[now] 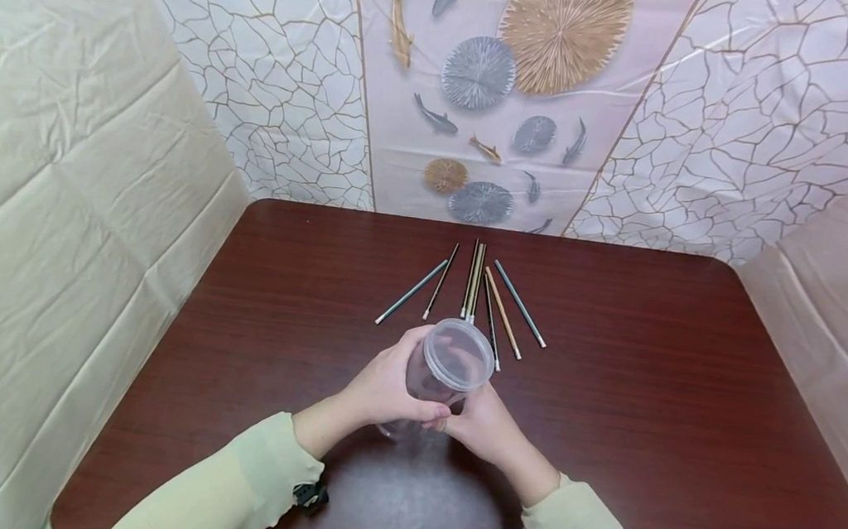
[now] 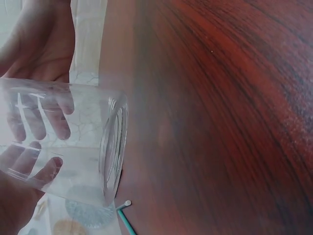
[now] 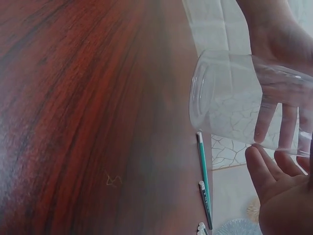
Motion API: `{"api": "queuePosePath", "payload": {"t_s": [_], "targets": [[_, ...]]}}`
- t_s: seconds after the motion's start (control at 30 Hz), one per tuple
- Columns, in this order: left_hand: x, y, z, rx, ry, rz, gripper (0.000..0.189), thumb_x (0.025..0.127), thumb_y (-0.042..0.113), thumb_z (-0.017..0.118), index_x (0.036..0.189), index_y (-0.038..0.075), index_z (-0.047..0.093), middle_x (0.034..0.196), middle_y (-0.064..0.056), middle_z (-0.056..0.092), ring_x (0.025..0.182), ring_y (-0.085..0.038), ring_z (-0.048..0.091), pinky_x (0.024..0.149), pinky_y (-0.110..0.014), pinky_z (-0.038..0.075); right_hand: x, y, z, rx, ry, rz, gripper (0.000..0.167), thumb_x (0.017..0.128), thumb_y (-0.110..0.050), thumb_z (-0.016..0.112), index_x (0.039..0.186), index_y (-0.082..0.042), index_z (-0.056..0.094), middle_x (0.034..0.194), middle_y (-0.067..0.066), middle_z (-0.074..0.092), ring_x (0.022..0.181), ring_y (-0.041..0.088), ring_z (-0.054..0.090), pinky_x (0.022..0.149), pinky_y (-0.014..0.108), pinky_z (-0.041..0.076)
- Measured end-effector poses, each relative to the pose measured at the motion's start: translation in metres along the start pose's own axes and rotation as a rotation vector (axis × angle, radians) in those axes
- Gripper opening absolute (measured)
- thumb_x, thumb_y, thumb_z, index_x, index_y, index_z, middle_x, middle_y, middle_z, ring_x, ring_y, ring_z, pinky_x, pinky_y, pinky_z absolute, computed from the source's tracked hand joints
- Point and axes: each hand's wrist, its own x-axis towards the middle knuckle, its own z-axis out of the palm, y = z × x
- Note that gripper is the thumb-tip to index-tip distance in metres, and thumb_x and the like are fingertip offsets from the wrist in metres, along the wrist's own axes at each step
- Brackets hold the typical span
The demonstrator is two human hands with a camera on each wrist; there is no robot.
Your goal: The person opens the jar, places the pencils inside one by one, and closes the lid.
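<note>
A clear plastic jar (image 1: pixel 425 387) is held between both hands, tilted, its round translucent top facing the head camera. I cannot tell whether that top is a lid. The left hand (image 1: pixel 382 382) grips the jar's left side, thumb across the near face. On the right side, lower down, the right hand (image 1: pixel 488 426) holds the jar with its thumb near the left thumb. Through the clear wall (image 2: pixel 83 161) in the left wrist view, fingers of both hands show. In the right wrist view the jar's base (image 3: pixel 198 93) appears raised off the tabletop.
Beyond the jar, several pencils lie fanned on the dark red wooden table (image 1: pixel 653 399): teal pencils (image 1: pixel 521 303), a tan pencil (image 1: pixel 504 312) and black ones (image 1: pixel 441 281). A patterned cloth (image 1: pixel 471 135) hangs behind; pale cloth walls (image 1: pixel 62 211) flank the table.
</note>
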Motion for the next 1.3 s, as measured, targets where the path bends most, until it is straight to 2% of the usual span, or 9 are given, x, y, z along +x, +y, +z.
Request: {"api": "queuePosePath", "payload": {"t_s": [0.13, 0.27, 0.37, 0.47, 0.63, 0.9, 1.1, 1.2, 1.3], "targets": [[0.000, -0.001, -0.001, 0.018, -0.011, -0.003, 0.091, 0.060, 0.031, 0.085, 0.137, 0.017, 0.038, 0.126, -0.002, 0.056, 0.109, -0.018, 0.054, 0.090, -0.040, 0.044, -0.001, 0.004, 0.000, -0.022, 0.008, -0.028, 0.089, 0.067, -0.038, 0.082, 0.133, 0.002, 0.038, 0.115, 0.011, 0.058, 0.101, 0.017, 0.055, 0.089, 0.036, 0.044], [0.001, -0.002, -0.004, 0.030, -0.031, 0.002, 0.092, 0.060, 0.031, 0.086, 0.138, 0.017, 0.038, 0.129, -0.002, 0.053, 0.113, -0.017, 0.052, 0.093, -0.040, 0.042, -0.003, 0.008, -0.001, -0.003, 0.020, -0.059, 0.103, 0.065, -0.069, 0.062, 0.136, 0.001, 0.034, 0.124, 0.016, 0.053, 0.111, 0.021, 0.050, 0.095, 0.034, 0.039], [0.001, -0.002, -0.006, 0.073, -0.032, -0.003, 0.093, 0.060, 0.034, 0.086, 0.138, 0.017, 0.038, 0.130, -0.002, 0.051, 0.115, -0.015, 0.050, 0.093, -0.040, 0.042, -0.004, 0.011, -0.003, 0.049, 0.056, -0.074, 0.112, 0.063, -0.075, 0.057, 0.141, 0.000, 0.026, 0.133, 0.018, 0.044, 0.119, 0.026, 0.043, 0.101, 0.028, 0.033], [0.001, -0.002, -0.009, 0.161, -0.023, 0.002, 0.094, 0.060, 0.040, 0.085, 0.139, 0.016, 0.038, 0.131, -0.003, 0.051, 0.115, -0.016, 0.049, 0.092, -0.040, 0.043, -0.005, 0.013, -0.007, 0.089, 0.107, -0.087, 0.114, 0.066, -0.074, 0.058, 0.144, -0.002, 0.019, 0.138, 0.020, 0.039, 0.123, 0.027, 0.040, 0.102, 0.023, 0.028], [0.003, -0.004, -0.014, 0.366, -0.012, 0.066, 0.095, 0.061, 0.049, 0.082, 0.138, 0.011, 0.041, 0.129, -0.005, 0.052, 0.115, -0.019, 0.050, 0.091, -0.039, 0.044, -0.003, 0.010, -0.014, 0.069, 0.177, -0.087, 0.111, 0.070, -0.075, 0.055, 0.144, -0.001, 0.019, 0.131, 0.021, 0.042, 0.113, 0.021, 0.044, 0.091, 0.025, 0.038], [0.008, -0.011, -0.010, 0.801, 0.112, 0.351, 0.091, 0.061, 0.061, 0.074, 0.132, 0.010, 0.048, 0.111, -0.007, 0.059, 0.093, -0.024, 0.059, 0.072, -0.040, 0.049, 0.004, 0.007, -0.010, 0.001, 0.240, -0.082, 0.107, 0.071, -0.078, 0.052, 0.141, 0.000, 0.029, 0.125, 0.021, 0.040, 0.110, 0.030, 0.044, 0.088, 0.038, 0.039], [0.009, -0.009, -0.005, 0.907, 0.200, 0.445, 0.087, 0.061, 0.060, 0.073, 0.129, 0.010, 0.052, 0.106, -0.006, 0.059, 0.084, -0.025, 0.059, 0.064, -0.039, 0.049, 0.006, 0.000, -0.006, 0.000, 0.288, -0.008, 0.102, 0.072, -0.075, 0.055, 0.140, -0.001, 0.034, 0.124, 0.021, 0.038, 0.110, 0.032, 0.042, 0.088, 0.048, 0.037], [0.009, -0.005, -0.003, 0.910, 0.204, 0.443, 0.085, 0.061, 0.059, 0.072, 0.127, 0.010, 0.052, 0.105, -0.006, 0.059, 0.083, -0.025, 0.059, 0.064, -0.038, 0.048, 0.007, -0.001, -0.004, 0.007, 0.347, -0.007, 0.082, 0.079, -0.053, 0.067, 0.136, 0.000, 0.040, 0.123, 0.020, 0.041, 0.109, 0.031, 0.042, 0.087, 0.045, 0.036], [0.009, -0.001, -0.003, 0.885, 0.200, 0.429, 0.084, 0.060, 0.058, 0.071, 0.126, 0.010, 0.053, 0.103, -0.006, 0.060, 0.083, -0.024, 0.060, 0.064, -0.037, 0.049, 0.008, -0.002, -0.003, 0.002, 0.416, -0.040, 0.066, 0.074, -0.027, 0.070, 0.130, 0.000, 0.046, 0.117, 0.019, 0.045, 0.104, 0.029, 0.043, 0.083, 0.039, 0.036]]}}
